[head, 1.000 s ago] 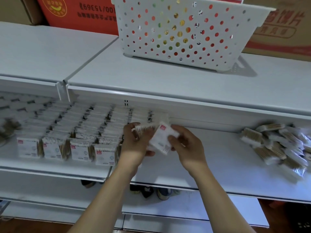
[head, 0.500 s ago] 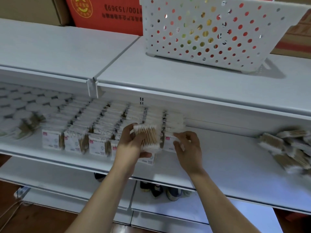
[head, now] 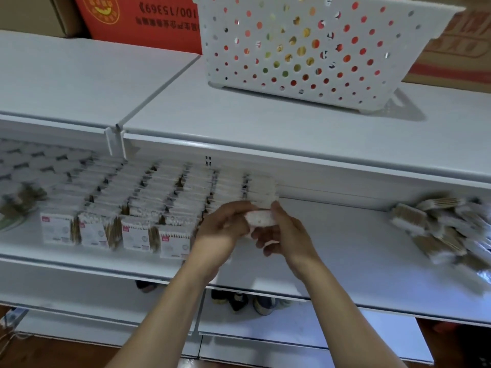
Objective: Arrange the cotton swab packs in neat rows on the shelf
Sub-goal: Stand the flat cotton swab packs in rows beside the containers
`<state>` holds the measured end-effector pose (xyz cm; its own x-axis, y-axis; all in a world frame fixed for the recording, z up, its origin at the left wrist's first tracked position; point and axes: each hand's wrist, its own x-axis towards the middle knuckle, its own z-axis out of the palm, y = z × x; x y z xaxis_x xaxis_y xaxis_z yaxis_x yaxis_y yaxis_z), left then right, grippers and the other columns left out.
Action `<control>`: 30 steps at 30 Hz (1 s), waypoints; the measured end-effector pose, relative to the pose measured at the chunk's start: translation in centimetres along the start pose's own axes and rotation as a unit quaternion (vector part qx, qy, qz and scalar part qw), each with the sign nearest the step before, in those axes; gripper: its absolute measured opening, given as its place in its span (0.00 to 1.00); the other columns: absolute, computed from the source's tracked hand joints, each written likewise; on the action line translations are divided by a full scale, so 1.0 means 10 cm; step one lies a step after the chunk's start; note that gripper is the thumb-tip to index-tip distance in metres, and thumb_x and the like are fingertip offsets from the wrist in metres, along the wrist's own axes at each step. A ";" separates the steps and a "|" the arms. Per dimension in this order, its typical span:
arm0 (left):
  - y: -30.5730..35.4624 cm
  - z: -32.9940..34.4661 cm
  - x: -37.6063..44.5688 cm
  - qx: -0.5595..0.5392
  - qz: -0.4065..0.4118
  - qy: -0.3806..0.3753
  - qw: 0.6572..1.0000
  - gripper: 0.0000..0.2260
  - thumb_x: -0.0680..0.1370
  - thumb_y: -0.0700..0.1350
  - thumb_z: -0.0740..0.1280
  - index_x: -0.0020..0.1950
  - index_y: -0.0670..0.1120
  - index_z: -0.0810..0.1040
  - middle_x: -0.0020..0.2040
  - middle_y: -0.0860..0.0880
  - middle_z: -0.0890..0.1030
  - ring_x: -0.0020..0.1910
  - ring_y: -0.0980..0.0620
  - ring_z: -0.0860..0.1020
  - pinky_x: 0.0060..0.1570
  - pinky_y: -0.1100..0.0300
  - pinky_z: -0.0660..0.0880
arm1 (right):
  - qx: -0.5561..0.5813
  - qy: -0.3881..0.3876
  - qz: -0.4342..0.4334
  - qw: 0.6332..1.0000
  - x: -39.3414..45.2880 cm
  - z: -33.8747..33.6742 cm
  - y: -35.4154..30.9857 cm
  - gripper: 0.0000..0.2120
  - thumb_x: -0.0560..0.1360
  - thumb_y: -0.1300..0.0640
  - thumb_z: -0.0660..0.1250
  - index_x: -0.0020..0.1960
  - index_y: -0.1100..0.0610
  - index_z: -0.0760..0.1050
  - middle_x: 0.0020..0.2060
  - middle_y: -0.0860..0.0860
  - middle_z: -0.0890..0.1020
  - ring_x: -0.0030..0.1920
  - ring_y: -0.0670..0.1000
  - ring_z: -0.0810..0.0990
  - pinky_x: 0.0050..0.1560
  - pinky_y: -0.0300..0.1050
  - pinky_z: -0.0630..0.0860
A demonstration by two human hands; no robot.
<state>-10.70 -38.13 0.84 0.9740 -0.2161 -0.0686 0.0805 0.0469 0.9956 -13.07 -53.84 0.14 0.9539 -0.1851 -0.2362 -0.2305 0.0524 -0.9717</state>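
Several rows of cotton swab packs (head: 138,205) stand upright on the left part of the middle shelf (head: 345,251). Both hands hold one pack (head: 259,218) together just in front of the rightmost row (head: 261,189). My left hand (head: 221,235) grips its left end, and my right hand (head: 283,235) pinches its right end with thumb on top. A loose heap of packs (head: 441,229) lies at the shelf's right end.
A white perforated basket (head: 305,49) sits on the top shelf (head: 239,120), with red and brown cartons behind it. Round white items (head: 29,166) fill the shelf's far left. Shoes (head: 247,301) show below the shelf edge.
The left hand's pack has come down and to the right, and both hands now hold it at the front of the rightmost row. The camera has shifted left.
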 end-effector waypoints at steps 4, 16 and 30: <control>-0.03 0.10 0.02 -0.033 0.004 0.022 0.999 0.16 0.71 0.37 0.67 0.55 0.51 0.85 0.61 0.53 0.81 0.59 0.55 0.80 0.55 0.56 0.78 | 0.027 0.024 -0.071 0.997 -0.07 -0.10 0.00 0.09 0.78 0.66 0.66 0.52 0.55 0.81 0.42 0.51 0.85 0.41 0.51 0.83 0.38 0.45 0.79; -0.10 0.13 0.11 0.112 0.034 0.014 0.993 0.16 0.78 0.38 0.70 0.63 0.53 0.75 0.46 0.54 0.82 0.38 0.64 0.79 0.40 0.69 0.73 | -0.155 0.045 -0.158 0.974 -0.11 -0.25 0.14 0.28 0.74 0.60 0.74 0.67 0.35 0.73 0.46 0.40 0.78 0.45 0.43 0.80 0.48 0.36 0.78; -0.45 -0.33 0.17 0.673 0.111 -0.106 0.723 0.47 0.69 0.71 0.36 0.83 0.47 0.46 0.83 0.46 0.41 0.81 0.43 0.38 0.76 0.43 0.33 | -0.442 0.135 -0.278 0.842 0.30 -0.10 0.94 0.25 0.77 0.56 0.70 0.72 0.46 0.71 0.58 0.50 0.71 0.52 0.48 0.74 0.50 0.46 0.77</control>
<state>-8.67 -35.51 -3.97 0.8656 -0.4999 -0.0277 -0.4909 -0.8583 0.1491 -12.53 -54.85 -9.75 0.9105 -0.1630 0.3799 0.0704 -0.8444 -0.5311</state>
